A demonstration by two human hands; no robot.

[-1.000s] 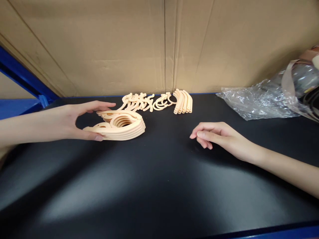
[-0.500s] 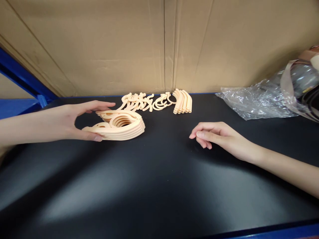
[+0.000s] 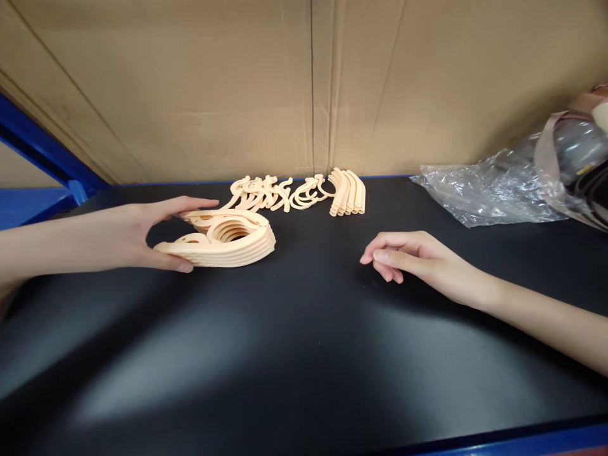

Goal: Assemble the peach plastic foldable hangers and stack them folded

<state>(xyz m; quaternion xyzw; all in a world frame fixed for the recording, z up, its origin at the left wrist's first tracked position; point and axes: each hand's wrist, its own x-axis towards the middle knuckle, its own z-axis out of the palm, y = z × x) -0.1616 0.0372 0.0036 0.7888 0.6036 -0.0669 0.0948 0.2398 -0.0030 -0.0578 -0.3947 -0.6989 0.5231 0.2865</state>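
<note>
My left hand [image 3: 142, 235] grips the left end of a stack of peach plastic curved pieces [image 3: 227, 239] lying on the black table [image 3: 294, 329], thumb below and fingers over the top. My right hand [image 3: 414, 258] rests on the table to the right, well apart from the stack, fingers loosely curled with nothing in them. At the back edge of the table lie several peach hook-shaped parts [image 3: 273, 193] and a bundle of short curved peach bars [image 3: 349, 192].
A crumpled clear plastic bag [image 3: 489, 190] with a dark object inside lies at the right rear. A cardboard wall [image 3: 304, 88] closes off the back. A blue metal frame [image 3: 38, 152] runs along the left.
</note>
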